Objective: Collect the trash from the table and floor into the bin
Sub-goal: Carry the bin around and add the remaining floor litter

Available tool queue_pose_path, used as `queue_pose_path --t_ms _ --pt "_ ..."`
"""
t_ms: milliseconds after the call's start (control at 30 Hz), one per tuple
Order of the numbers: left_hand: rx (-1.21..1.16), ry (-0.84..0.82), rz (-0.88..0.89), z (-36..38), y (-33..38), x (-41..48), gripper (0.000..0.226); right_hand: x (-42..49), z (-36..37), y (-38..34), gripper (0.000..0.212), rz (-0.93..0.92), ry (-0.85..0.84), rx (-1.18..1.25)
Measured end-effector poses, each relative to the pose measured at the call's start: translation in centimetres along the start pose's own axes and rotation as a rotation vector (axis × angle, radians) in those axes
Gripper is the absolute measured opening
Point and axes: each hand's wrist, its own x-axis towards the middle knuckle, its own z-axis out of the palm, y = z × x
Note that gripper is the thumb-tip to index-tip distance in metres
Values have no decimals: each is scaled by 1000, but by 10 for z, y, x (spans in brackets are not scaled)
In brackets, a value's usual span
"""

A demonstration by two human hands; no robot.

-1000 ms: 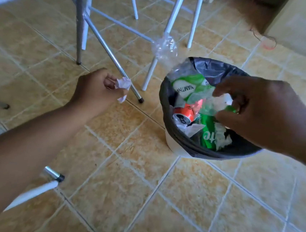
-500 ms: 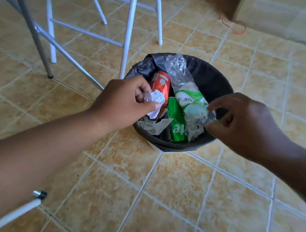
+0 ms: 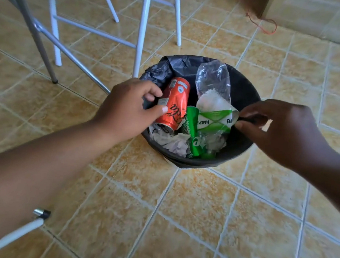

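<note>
Tiled floor, lined bin, table legs

The left hand and forearm, at lower left, were bare. The right hand, at the right edge, was likewise bare.

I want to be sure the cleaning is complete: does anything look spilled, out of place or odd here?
One thing: a loose red string lies on the floor near the far wall, away from the bin. It looks like litter not yet collected. Nothing is spilled beside the bin.
</note>
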Motion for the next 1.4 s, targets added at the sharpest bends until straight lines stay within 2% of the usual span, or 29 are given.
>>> queue_pose_path --t_ms 133,300,467,600,800,1000,1133,1233,1400 --pt "106 37 -50 -2 -16 13 35 11 3 23 19 50 112 -87" --pt "119 44 -129 3 -29 24 44 26 10 42 36 160 40 -138" --pt "9 69 -231 10 -41 33 39 35 22 48 33 394 11 60" --pt "-57 92 -286 19 -44 41 33 38 33 51 30 529 56 220" --pt "-97 132 -303 30 -54 45 33 41 43 58 24 507 105 186" --pt "-167 126 -374 31 -62 38 36 40 47 73 31 609 81 359" --pt "-95 72 -377 18 -45 27 32 32 31 55 22 673 57 415" --pt "-31 -22 -370 -1 -13 8 23 6 7 31 26 723 49 372" --pt "-35 -140 -423 -63 67 -12 23 -36 -81 -10 27 876 -9 354"
